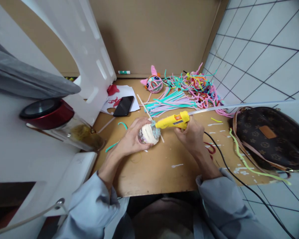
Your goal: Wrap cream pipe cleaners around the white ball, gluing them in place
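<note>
My left hand (pixel 134 136) is closed around a small round jar-like object (pixel 148 134), wrapped in cream strips, with light blue fuzz on its right end. A yellow glue gun (pixel 173 121) is gripped in my right hand (pixel 191 134), its nozzle at the blue fuzz; whether the tip touches cannot be made out. From the gun's back a long clear glue stick (pixel 221 106) runs off to the right. Pale pipe cleaners (pixel 144 105) lie just behind the wrapped object. A teal pipe cleaner (pixel 112 147) rests beside my left wrist.
Bundled pipe cleaners (pixel 171 103), a tangled colourful heap (pixel 199 83) and a pink-eared ball (pixel 154 83) lie at the back. A black phone (pixel 124 106) rests on paper. Left stands a glass bottle (pixel 82 132); right, a brown bag (pixel 271 137) and a black cord (pixel 229 169).
</note>
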Demonstrator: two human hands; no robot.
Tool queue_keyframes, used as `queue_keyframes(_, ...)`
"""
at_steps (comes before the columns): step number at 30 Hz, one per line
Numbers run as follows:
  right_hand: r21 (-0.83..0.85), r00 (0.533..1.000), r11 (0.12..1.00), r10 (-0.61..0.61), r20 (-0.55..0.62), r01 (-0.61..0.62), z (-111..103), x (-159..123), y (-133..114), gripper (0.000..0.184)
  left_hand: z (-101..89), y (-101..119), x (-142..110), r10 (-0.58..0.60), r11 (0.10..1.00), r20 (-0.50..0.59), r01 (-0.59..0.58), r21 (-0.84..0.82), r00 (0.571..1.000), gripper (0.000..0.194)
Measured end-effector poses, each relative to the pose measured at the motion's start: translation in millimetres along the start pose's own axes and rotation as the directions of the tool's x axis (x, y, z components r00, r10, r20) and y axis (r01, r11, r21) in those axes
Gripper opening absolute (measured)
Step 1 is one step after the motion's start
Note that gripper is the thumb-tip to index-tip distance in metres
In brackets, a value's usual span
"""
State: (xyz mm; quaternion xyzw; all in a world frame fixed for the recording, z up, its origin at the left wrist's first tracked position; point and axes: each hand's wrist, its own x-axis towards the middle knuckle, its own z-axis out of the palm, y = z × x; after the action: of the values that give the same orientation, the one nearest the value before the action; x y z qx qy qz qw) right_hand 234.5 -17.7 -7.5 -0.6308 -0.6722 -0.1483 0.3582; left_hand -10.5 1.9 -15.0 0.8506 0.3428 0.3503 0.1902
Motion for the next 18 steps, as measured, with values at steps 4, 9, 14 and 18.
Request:
queue_keyframes(4,-0.014,1.000,1.000,0.023,0.004,-0.023,0.2,0.4,-1.2,0.022,0.7,-0.2,-0.1,-0.012,1.000,0.001,0.012,-0.010,1.000,0.064)
queue_keyframes(9,-0.007,0.999,0.999,0.036,0.001,-0.036,2.1,-0.1,-1.6,0.022,1.3,-1.4,-0.3,-0.013,1.000,-0.002,0.013,-0.009,1.000,0.065)
queue_keyframes(14,0.007,0.999,0.999,0.034,-0.033,-0.034,4.5,-1.3,-1.6,0.021,1.6,-1.5,-0.1,-0.026,1.000,0.001,0.026,0.003,1.000,0.067)
queue_keyframes(18,0.004,0.999,0.999,0.032,-0.029,-0.032,4.1,-1.1,-2.4,0.020,0.9,0.9,0.4,-0.009,1.000,-0.002,0.009,0.008,1.000,0.065)
